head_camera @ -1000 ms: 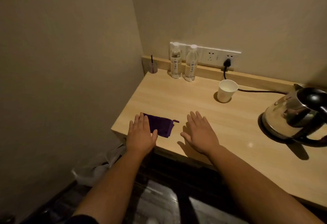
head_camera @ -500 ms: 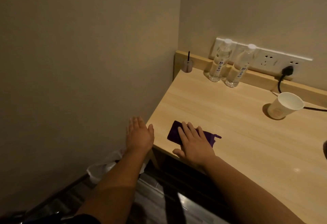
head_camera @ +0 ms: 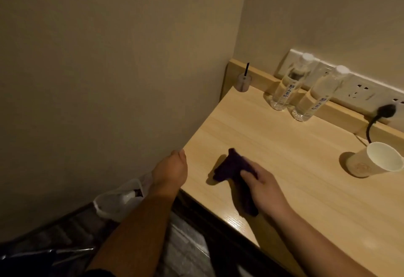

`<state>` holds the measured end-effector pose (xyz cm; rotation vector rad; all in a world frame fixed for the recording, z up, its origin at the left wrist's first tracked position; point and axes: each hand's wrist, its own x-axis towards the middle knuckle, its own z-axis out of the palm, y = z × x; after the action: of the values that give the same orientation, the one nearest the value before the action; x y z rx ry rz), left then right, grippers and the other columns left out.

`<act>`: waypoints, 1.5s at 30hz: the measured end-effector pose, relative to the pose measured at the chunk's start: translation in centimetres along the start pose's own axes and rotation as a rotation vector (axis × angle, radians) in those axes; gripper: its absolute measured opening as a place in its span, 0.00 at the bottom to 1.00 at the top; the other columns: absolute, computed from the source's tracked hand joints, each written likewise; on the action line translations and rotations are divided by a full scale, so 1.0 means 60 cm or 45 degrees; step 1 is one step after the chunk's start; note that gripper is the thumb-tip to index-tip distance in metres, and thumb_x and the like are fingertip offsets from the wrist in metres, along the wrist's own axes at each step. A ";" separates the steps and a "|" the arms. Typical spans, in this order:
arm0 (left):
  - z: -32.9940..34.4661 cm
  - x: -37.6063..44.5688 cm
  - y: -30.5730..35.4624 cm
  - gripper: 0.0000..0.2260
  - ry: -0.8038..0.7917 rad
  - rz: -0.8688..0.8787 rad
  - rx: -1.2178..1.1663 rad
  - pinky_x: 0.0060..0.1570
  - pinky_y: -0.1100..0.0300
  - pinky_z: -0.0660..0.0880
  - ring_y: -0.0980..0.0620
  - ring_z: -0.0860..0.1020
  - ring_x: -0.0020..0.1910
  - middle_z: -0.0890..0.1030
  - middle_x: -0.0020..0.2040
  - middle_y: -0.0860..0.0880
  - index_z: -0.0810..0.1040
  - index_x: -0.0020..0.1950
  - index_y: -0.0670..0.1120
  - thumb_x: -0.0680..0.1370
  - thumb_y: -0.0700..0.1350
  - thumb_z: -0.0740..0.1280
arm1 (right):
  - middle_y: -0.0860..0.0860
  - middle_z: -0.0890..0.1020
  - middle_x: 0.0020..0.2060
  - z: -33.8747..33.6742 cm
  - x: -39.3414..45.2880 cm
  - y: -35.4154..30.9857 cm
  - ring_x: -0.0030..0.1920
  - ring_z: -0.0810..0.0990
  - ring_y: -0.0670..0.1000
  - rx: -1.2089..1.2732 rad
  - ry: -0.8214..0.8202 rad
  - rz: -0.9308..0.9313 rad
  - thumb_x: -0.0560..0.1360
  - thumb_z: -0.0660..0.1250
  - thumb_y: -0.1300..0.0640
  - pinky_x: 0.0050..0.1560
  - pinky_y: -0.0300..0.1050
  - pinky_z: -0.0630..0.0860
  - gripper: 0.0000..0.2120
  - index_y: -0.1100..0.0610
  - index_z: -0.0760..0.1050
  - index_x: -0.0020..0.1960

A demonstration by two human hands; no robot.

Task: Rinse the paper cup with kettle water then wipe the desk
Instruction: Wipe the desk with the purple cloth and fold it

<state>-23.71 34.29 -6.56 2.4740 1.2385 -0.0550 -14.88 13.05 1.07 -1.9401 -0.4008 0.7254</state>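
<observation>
At the right edge of the light wooden desk [head_camera: 284, 156], a white paper cup [head_camera: 371, 163] was seen standing upright, its mouth turned toward the camera and its inside appearing empty. Along the raised back ledge, two clear plastic water bottles with white caps [head_camera: 286, 86] were set side by side, both seemingly filled; the one further right [head_camera: 314, 99] was placed just beside the white wall socket strip [head_camera: 358, 93], into which a black plug with a cord [head_camera: 384, 110] was fitted, the cord being led down behind the cup. In the far left corner of the desk, a small translucent cup holding a thin black stick [head_camera: 243, 82] was placed against the ledge. Below the desk edge, on the dark floor, a bin lined with a crumpled clear plastic bag [head_camera: 118, 202] was partly hidden by the left forearm. No kettle was caught in the view. A dark purple cloth [head_camera: 229, 167] was bunched up near the front left part of the desk, well apart from the paper cup, and was gripped by the right hand [head_camera: 262, 185], whose fingers were curled around it with the thumb pressed on top, the lower end of the cloth being trailed beneath the palm. The left hand [head_camera: 172, 169] was held at the left edge of the desk, beside the wall, its back turned up; whether its fingers were spread or curled could not be told, as they were hidden from the camera.
</observation>
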 end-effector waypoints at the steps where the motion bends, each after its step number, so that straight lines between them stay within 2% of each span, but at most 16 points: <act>1: 0.002 0.001 -0.001 0.23 0.012 -0.001 0.010 0.44 0.52 0.75 0.43 0.79 0.44 0.82 0.47 0.43 0.75 0.55 0.44 0.83 0.54 0.44 | 0.49 0.83 0.53 -0.021 0.038 -0.020 0.54 0.81 0.52 0.161 0.014 0.043 0.80 0.61 0.58 0.57 0.51 0.73 0.14 0.47 0.77 0.62; 4: 0.014 0.004 -0.010 0.25 0.006 -0.061 0.008 0.42 0.52 0.75 0.45 0.78 0.39 0.80 0.40 0.47 0.74 0.53 0.46 0.82 0.57 0.41 | 0.51 0.84 0.50 -0.058 0.162 -0.072 0.50 0.81 0.55 0.143 0.127 -0.111 0.80 0.60 0.57 0.53 0.53 0.75 0.12 0.48 0.77 0.60; 8: 0.021 0.021 -0.003 0.24 -0.099 -0.210 0.027 0.46 0.51 0.75 0.45 0.78 0.41 0.78 0.38 0.47 0.72 0.50 0.47 0.81 0.58 0.41 | 0.55 0.80 0.58 -0.053 0.338 -0.074 0.55 0.77 0.58 -0.755 0.236 -0.478 0.80 0.57 0.59 0.50 0.48 0.71 0.18 0.55 0.69 0.69; 12: 0.025 0.024 -0.004 0.16 -0.144 -0.202 0.181 0.40 0.56 0.70 0.49 0.74 0.38 0.71 0.36 0.50 0.71 0.55 0.47 0.83 0.55 0.48 | 0.60 0.72 0.67 0.000 0.407 -0.020 0.66 0.69 0.63 -1.238 0.030 -0.544 0.81 0.57 0.58 0.66 0.56 0.65 0.18 0.57 0.67 0.69; 16: 0.022 0.017 -0.001 0.21 -0.024 -0.164 0.068 0.42 0.54 0.69 0.45 0.77 0.43 0.78 0.41 0.48 0.74 0.52 0.45 0.82 0.56 0.46 | 0.58 0.67 0.73 0.021 0.360 0.005 0.72 0.63 0.60 -1.371 -0.056 -0.774 0.80 0.58 0.55 0.73 0.55 0.55 0.21 0.59 0.65 0.72; 21: 0.021 0.009 -0.005 0.25 -0.001 -0.095 -0.027 0.43 0.53 0.73 0.47 0.76 0.39 0.76 0.36 0.48 0.75 0.47 0.44 0.82 0.56 0.42 | 0.57 0.70 0.71 0.048 0.142 0.083 0.71 0.67 0.58 -1.242 -0.258 -0.917 0.76 0.66 0.56 0.72 0.54 0.54 0.24 0.59 0.69 0.71; 25: 0.019 0.003 -0.006 0.26 0.088 -0.001 -0.049 0.46 0.52 0.72 0.40 0.79 0.46 0.82 0.48 0.41 0.77 0.52 0.42 0.83 0.54 0.43 | 0.52 0.70 0.71 0.064 -0.057 0.136 0.72 0.66 0.52 -1.205 -0.371 -0.928 0.75 0.63 0.54 0.74 0.51 0.55 0.24 0.55 0.69 0.71; 27: 0.016 0.005 -0.004 0.26 0.074 0.010 -0.038 0.47 0.50 0.72 0.38 0.79 0.49 0.81 0.51 0.39 0.76 0.55 0.41 0.83 0.54 0.43 | 0.49 0.71 0.71 0.066 -0.126 0.138 0.72 0.66 0.47 -1.050 -0.420 -0.779 0.77 0.58 0.51 0.73 0.50 0.58 0.22 0.52 0.69 0.71; 29: 0.015 0.004 -0.003 0.27 0.070 0.004 -0.048 0.46 0.50 0.72 0.38 0.78 0.48 0.81 0.51 0.39 0.77 0.55 0.41 0.83 0.54 0.42 | 0.43 0.74 0.68 0.047 -0.160 0.109 0.69 0.67 0.38 -0.577 -0.358 -0.471 0.80 0.57 0.48 0.71 0.42 0.62 0.18 0.47 0.70 0.69; 31: 0.017 0.005 -0.005 0.28 0.065 -0.004 -0.065 0.48 0.49 0.74 0.38 0.78 0.48 0.81 0.51 0.39 0.77 0.55 0.41 0.83 0.55 0.42 | 0.39 0.81 0.56 0.013 -0.147 0.063 0.57 0.76 0.34 -0.046 -0.272 -0.121 0.81 0.59 0.53 0.58 0.34 0.70 0.12 0.44 0.75 0.62; 33: 0.017 0.007 -0.004 0.27 0.063 -0.010 -0.067 0.49 0.49 0.73 0.38 0.78 0.49 0.81 0.52 0.39 0.77 0.54 0.42 0.83 0.55 0.42 | 0.44 0.86 0.44 -0.035 -0.094 0.034 0.44 0.81 0.42 0.395 -0.148 0.058 0.80 0.61 0.59 0.46 0.39 0.73 0.10 0.50 0.79 0.54; 35: 0.019 0.009 -0.006 0.27 0.081 -0.001 -0.056 0.47 0.50 0.72 0.39 0.78 0.48 0.81 0.50 0.40 0.77 0.52 0.42 0.83 0.55 0.42 | 0.53 0.85 0.45 -0.082 -0.014 0.008 0.45 0.81 0.52 0.592 -0.007 0.069 0.78 0.64 0.57 0.47 0.47 0.74 0.07 0.55 0.80 0.52; 37: 0.023 0.008 -0.012 0.27 0.097 0.010 -0.041 0.45 0.51 0.73 0.39 0.79 0.45 0.81 0.47 0.41 0.77 0.51 0.43 0.82 0.55 0.42 | 0.56 0.83 0.46 -0.119 0.079 -0.012 0.46 0.79 0.55 0.354 0.146 -0.048 0.78 0.62 0.55 0.49 0.51 0.73 0.07 0.53 0.79 0.52; 40: 0.032 0.013 -0.016 0.27 0.084 -0.024 -0.029 0.46 0.50 0.74 0.41 0.79 0.43 0.81 0.45 0.42 0.77 0.50 0.44 0.82 0.56 0.42 | 0.54 0.80 0.54 -0.158 0.225 -0.033 0.53 0.76 0.54 -0.534 0.288 -0.490 0.80 0.59 0.57 0.53 0.48 0.71 0.14 0.54 0.73 0.65; 42: 0.036 0.021 -0.015 0.26 0.076 -0.083 0.023 0.47 0.50 0.75 0.40 0.79 0.44 0.80 0.44 0.42 0.76 0.49 0.44 0.82 0.57 0.43 | 0.57 0.75 0.65 -0.158 0.314 -0.021 0.64 0.72 0.56 -0.988 0.172 -0.667 0.79 0.60 0.60 0.64 0.51 0.67 0.20 0.56 0.67 0.71; 45: 0.039 0.020 -0.012 0.20 0.113 -0.112 0.037 0.41 0.54 0.70 0.41 0.78 0.43 0.75 0.39 0.46 0.73 0.47 0.45 0.82 0.56 0.47 | 0.57 0.68 0.72 -0.133 0.391 0.035 0.72 0.64 0.60 -1.345 -0.031 -0.643 0.80 0.59 0.57 0.72 0.55 0.59 0.23 0.57 0.63 0.74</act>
<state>-23.23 34.78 -9.16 2.4695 1.3925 0.0147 8.18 19.70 -5.52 -2.5991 -1.4435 0.1749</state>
